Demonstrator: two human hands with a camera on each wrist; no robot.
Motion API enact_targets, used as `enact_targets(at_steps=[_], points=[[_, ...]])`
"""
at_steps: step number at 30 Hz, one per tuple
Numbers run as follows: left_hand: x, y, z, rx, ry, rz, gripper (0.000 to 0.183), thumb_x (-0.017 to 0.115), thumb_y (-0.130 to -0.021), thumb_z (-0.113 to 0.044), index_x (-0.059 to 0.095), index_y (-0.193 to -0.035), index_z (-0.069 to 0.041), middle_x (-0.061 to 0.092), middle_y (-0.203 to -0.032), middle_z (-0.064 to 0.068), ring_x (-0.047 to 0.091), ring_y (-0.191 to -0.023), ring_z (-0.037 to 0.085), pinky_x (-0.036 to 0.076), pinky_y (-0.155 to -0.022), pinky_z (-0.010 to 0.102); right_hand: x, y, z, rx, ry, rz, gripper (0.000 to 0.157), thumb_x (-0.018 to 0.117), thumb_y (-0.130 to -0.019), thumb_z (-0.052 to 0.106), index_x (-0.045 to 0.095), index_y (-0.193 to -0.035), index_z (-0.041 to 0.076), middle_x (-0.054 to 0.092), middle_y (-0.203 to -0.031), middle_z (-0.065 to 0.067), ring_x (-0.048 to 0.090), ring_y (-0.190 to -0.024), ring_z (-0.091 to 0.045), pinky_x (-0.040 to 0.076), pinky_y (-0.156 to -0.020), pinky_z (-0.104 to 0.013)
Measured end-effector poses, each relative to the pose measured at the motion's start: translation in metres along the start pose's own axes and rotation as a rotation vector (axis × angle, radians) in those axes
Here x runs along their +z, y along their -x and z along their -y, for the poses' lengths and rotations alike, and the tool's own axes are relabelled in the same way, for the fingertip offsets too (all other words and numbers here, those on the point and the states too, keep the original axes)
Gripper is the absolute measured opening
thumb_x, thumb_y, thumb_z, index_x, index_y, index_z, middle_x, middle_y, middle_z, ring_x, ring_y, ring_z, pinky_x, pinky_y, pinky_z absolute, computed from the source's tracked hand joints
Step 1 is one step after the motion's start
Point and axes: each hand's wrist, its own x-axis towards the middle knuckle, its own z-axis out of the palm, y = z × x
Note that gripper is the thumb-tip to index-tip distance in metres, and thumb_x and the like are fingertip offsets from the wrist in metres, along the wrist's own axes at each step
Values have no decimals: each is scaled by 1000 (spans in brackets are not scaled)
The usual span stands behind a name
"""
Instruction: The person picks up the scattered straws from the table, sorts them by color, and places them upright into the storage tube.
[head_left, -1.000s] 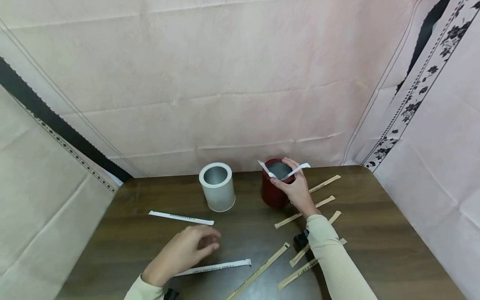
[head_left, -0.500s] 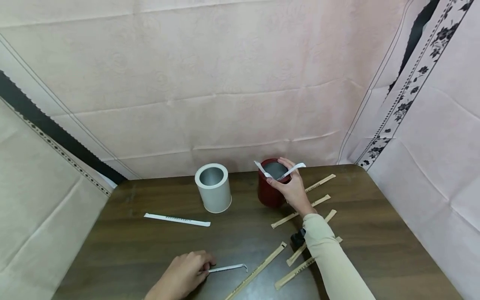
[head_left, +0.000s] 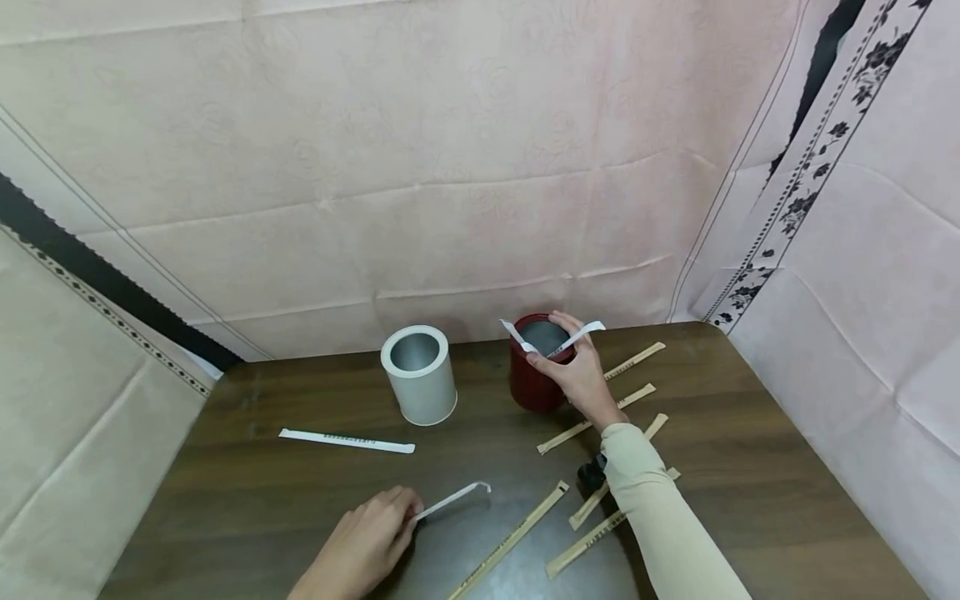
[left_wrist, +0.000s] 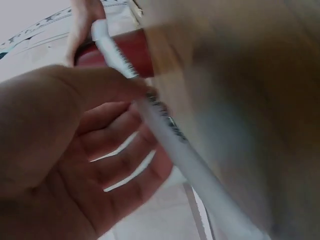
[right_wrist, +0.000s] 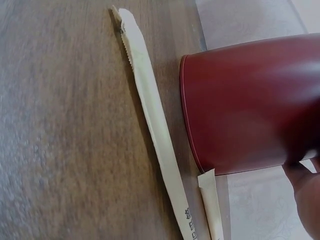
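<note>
My left hand (head_left: 363, 537) pinches a white paper-wrapped straw (head_left: 452, 501) between thumb and fingers, close over the near part of the table. In the left wrist view this straw (left_wrist: 172, 142) slants across the fingers, printed lettering along it. At the back, my right hand (head_left: 581, 379) grips the rim of a dark red cylindrical container (head_left: 529, 385), thumb on the near side and fingers at the far right. Two white wrapped straws poke out of it, one leaning left (head_left: 516, 334) and one leaning right (head_left: 581, 335). The red wall (right_wrist: 240, 110) fills much of the right wrist view.
Left of the red container stands a pale grey cylindrical container (head_left: 426, 396) with an open top. Another white straw (head_left: 347, 440) lies at the left. Several tan wrapped straws, including a long one (head_left: 510, 540), lie at the front and right. A cloth wall (head_left: 450, 233) borders the table's back.
My left hand came down onto the white straw at the front, took hold of it and has raised its far end. My right hand has stayed on the red container.
</note>
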Motion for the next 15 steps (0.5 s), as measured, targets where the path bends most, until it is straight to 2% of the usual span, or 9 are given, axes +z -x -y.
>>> enact_targets(at_steps=[4, 7, 10, 15], points=[[-7, -11, -13, 15, 33, -204, 18, 79, -93, -4, 70, -101, -17, 60, -90, -16, 56, -78, -2, 52, -62, 25, 1, 4, 3, 20, -10, 1, 71, 85, -89, 11, 52, -151, 2, 41, -162, -18, 34, -151, -35, 29, -121, -59], [-19, -25, -25, 36, 105, -321, 23, 79, -92, -1, 71, -108, -15, 64, -94, -13, 60, -81, -2, 56, -67, 24, 0, 9, 4, 43, -7, 4, 72, 84, -90, 12, 51, -152, 3, 40, -163, -17, 33, -152, -36, 29, -121, -59], [-38, -46, -37, 78, 215, -415, 23, 76, -95, 0, 72, -113, -12, 67, -97, -8, 64, -83, 1, 58, -69, 22, 1, 10, 2, 45, 4, -1, 73, 84, -90, 13, 50, -153, 1, 39, -163, -18, 33, -152, -36, 30, -120, -59], [-75, -92, -55, 164, 377, -589, 21, 76, -94, 2, 72, -114, -4, 72, -101, 5, 71, -86, 10, 61, -73, 25, 6, 1, -12, 22, 6, -7, 74, 85, -89, 11, 50, -153, 3, 38, -164, -17, 32, -153, -35, 29, -121, -57]])
